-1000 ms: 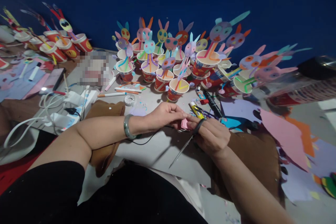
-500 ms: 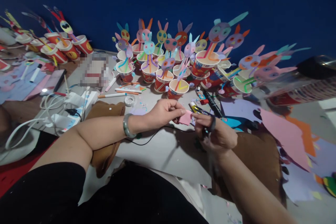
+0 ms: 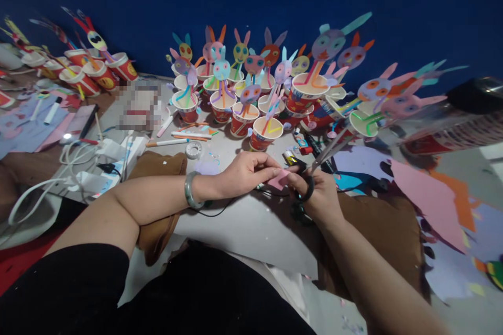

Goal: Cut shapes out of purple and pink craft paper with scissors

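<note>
A small piece of pink paper [image 3: 278,180] is pinched between the thumb and fingers of my left hand [image 3: 251,171]. My right hand [image 3: 320,193] has black-handled scissors [image 3: 328,151] hooked on its fingers, with the blades pointing up and away from me. The right thumb and fingertip also touch the right edge of the pink paper. Just beyond my hands stands a red paper cup [image 3: 262,138] with a paper rabbit and a yellow pipe-cleaner-like strip in it. A black marker [image 3: 314,145] lies partly behind the scissors.
Several cups with paper rabbit heads [image 3: 223,69] crowd the back along the blue wall. At left are a power strip [image 3: 133,154] with white cables and a tape roll [image 3: 193,149]. Pink paper [image 3: 428,199] and purple scraps lie right, beside a brown cushion [image 3: 381,241].
The scissors have swung in my right hand, so the blades now point up and away. My right fingers have come in to the pink paper. My left hand has barely moved.
</note>
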The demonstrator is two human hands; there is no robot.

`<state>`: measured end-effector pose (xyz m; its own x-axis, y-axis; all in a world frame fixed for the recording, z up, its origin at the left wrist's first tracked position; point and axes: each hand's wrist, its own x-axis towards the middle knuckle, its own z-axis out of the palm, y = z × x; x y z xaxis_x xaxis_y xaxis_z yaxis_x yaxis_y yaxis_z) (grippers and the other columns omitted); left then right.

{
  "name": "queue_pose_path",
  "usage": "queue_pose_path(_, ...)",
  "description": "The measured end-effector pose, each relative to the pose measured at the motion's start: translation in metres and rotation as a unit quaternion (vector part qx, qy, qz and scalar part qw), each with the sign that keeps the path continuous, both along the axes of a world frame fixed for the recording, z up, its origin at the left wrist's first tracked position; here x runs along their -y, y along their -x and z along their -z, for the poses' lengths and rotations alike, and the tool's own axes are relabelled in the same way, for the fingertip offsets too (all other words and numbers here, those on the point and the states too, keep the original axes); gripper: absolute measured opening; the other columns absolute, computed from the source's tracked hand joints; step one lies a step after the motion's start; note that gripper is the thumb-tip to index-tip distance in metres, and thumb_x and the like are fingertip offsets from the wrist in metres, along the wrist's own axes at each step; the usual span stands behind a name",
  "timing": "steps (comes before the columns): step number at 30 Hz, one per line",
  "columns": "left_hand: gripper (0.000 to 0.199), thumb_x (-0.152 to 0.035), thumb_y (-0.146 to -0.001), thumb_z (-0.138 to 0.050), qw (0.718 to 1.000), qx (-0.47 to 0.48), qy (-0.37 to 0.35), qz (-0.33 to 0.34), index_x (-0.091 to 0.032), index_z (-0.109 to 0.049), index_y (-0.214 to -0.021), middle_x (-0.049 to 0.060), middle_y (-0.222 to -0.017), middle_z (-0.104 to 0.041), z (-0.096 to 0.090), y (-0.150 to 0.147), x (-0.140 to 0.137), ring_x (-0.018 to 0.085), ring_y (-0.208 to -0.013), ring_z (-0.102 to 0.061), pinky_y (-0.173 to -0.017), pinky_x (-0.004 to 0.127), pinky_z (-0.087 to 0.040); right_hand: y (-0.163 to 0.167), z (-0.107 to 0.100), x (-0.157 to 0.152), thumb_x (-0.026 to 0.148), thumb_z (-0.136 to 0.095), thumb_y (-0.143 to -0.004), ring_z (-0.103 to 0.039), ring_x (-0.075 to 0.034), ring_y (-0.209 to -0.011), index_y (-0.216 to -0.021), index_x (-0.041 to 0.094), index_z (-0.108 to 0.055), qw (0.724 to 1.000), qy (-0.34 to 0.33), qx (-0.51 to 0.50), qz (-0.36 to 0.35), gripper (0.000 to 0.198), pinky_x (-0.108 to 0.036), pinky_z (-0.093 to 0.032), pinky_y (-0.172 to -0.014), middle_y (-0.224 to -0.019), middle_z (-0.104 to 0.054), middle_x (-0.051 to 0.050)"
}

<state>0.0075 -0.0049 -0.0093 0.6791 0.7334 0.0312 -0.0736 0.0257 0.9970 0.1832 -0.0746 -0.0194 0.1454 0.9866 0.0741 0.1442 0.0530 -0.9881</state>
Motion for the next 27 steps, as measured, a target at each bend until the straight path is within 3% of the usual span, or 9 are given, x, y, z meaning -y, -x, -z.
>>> queue_pose_path(5,0.018,-0.025,-0.083,-0.068,1.000,0.003,0.016,0.003,-0.008,-0.069,-0.086,0.002,-0.072,-0.065,0.002,-0.001,-0.001,0.006,-0.064,-0.057,-0.060,0.018,-0.045,0.000,-0.001,0.001,0.038,-0.080,-0.075,-0.045,-0.009,-0.038,-0.066,0.018,-0.066,0.999,-0.010,0.040,0.006,0.026,-0.021,-0.033,-0.035,-0.046,-0.054,0.005)
queue_pose_path(10,0.027,-0.032,-0.080,-0.074,0.987,-0.018,0.150,0.056,-0.009,-0.063,-0.088,0.003,-0.071,-0.067,0.006,-0.003,-0.002,0.008,-0.060,-0.063,-0.059,0.021,-0.052,-0.003,0.004,0.001,0.039,-0.076,-0.078,-0.044,-0.009,-0.041,-0.063,0.019,-0.063,0.997,-0.024,0.054,0.043,0.028,-0.023,-0.036,-0.039,-0.049,-0.053,0.004)
queue_pose_path(13,0.033,-0.038,-0.079,-0.075,0.976,-0.031,0.194,0.097,-0.009,-0.061,-0.087,0.006,-0.075,-0.070,0.007,-0.003,-0.002,0.009,-0.059,-0.066,-0.058,0.021,-0.054,-0.005,0.008,0.002,0.040,-0.073,-0.081,-0.042,-0.009,-0.040,-0.063,0.019,-0.061,0.997,-0.021,0.038,0.067,0.030,-0.024,-0.035,-0.038,-0.049,-0.052,0.004)
queue_pose_path(18,0.037,-0.042,-0.080,-0.073,0.968,-0.037,0.217,0.119,-0.007,-0.061,-0.085,0.009,-0.076,-0.072,0.008,-0.003,-0.003,0.008,-0.057,-0.066,-0.056,0.020,-0.054,-0.007,0.013,0.001,0.039,-0.074,-0.080,-0.043,-0.009,-0.039,-0.064,0.019,-0.061,0.997,-0.025,-0.001,0.071,0.030,-0.023,-0.033,-0.035,-0.050,-0.052,0.004)
queue_pose_path(27,0.037,-0.040,-0.074,-0.079,0.973,-0.022,0.213,0.088,-0.006,-0.063,-0.080,0.009,-0.074,-0.072,0.004,-0.003,-0.002,0.009,-0.060,-0.067,-0.058,0.020,-0.054,-0.004,0.008,0.001,0.038,-0.077,-0.077,-0.043,-0.008,-0.039,-0.061,0.018,-0.062,0.997,-0.012,-0.019,0.074,0.029,-0.022,-0.031,-0.034,-0.048,-0.053,0.004)
